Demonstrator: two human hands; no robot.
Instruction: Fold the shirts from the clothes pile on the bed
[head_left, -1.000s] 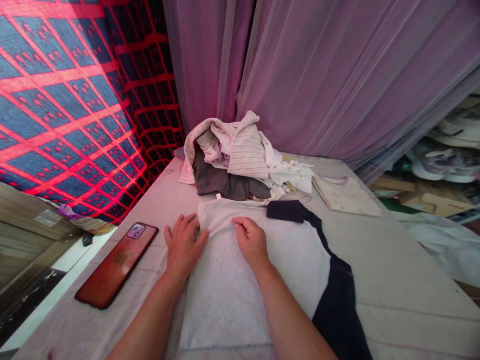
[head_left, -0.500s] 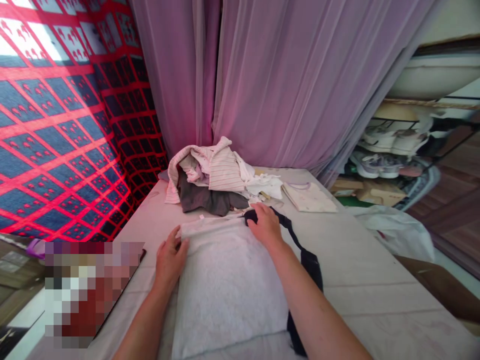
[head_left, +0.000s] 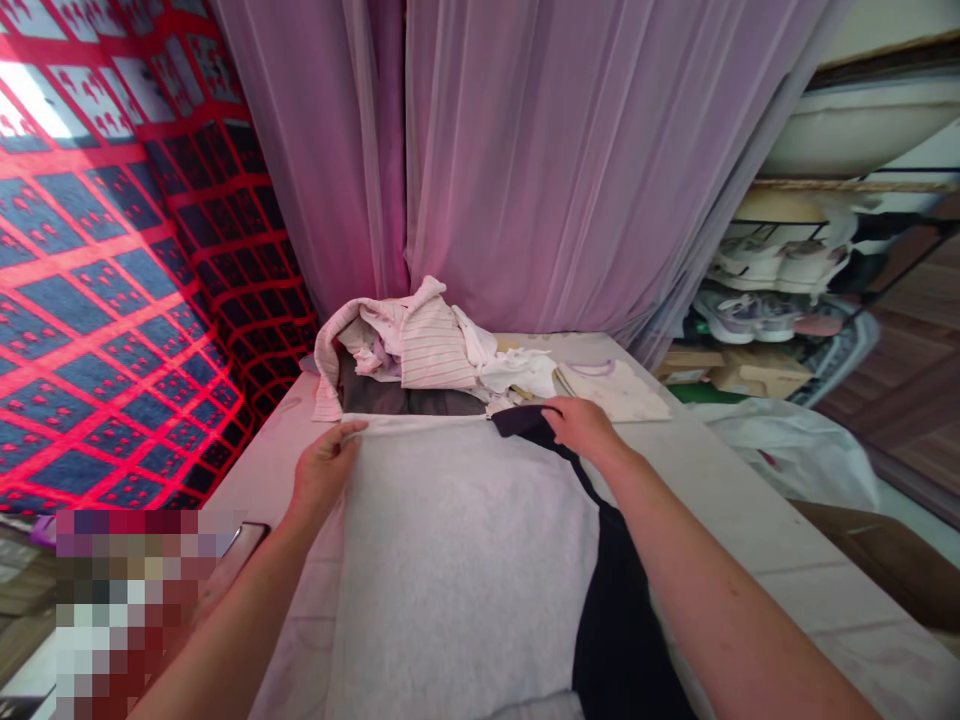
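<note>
A light grey shirt with black parts (head_left: 465, 540) lies spread on the table in front of me. At its far left corner, my left hand (head_left: 326, 465) pinches the fabric between thumb and fingers. The black part at the far right corner is gripped by my right hand (head_left: 585, 428). Between both hands the far edge is stretched fairly straight and slightly raised. Just behind it sits a heap of crumpled clothes, with a pink striped garment (head_left: 439, 350) on top and dark grey cloth (head_left: 375, 395) below.
A folded cream garment (head_left: 626, 392) lies at the table's (head_left: 750, 520) back right. Purple curtains (head_left: 555, 170) hang behind, and a red-and-blue patterned cloth (head_left: 112, 270) hangs left. On the right stand a rack with shoes (head_left: 750, 312) and a white plastic bag (head_left: 787, 450). A blurred-out object lies left.
Both hands have closed on the shirt's far corners, and my right hand has moved right. The far edge is now lifted and pulled taut, with more of the black part spread out.
</note>
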